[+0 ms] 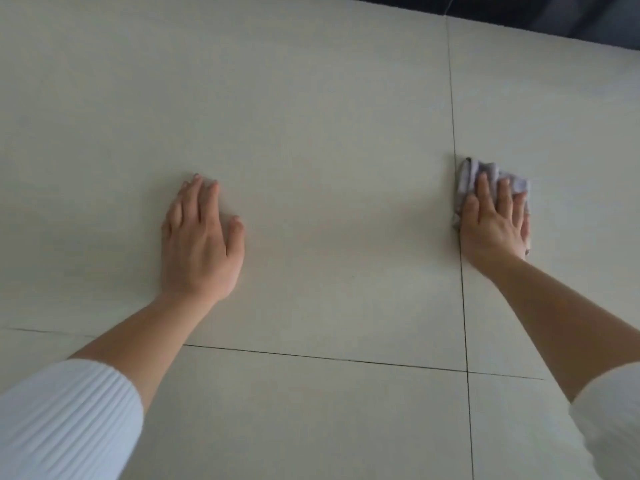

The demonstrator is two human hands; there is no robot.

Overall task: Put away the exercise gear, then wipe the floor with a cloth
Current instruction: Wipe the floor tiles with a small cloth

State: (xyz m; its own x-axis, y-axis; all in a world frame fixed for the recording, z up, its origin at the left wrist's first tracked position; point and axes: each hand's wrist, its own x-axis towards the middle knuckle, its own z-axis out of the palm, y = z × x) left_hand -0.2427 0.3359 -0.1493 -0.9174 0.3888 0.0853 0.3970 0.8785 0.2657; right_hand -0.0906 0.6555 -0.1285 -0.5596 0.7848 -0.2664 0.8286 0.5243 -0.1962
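Observation:
A crumpled grey cloth [467,178] lies on the pale tiled floor [329,133] at the right, beside a dark grout line. My right hand [495,220] presses flat on it with straight fingers, covering most of it. My left hand [201,237] rests flat on the bare floor at the left, fingers straight and together, holding nothing. Both forearms come out of white ribbed sleeves at the bottom corners. No exercise gear shows in the head view.
Grout lines cross at the lower right [467,370]. A dark strip [519,12], perhaps furniture or a mat edge, runs along the top right edge of the floor.

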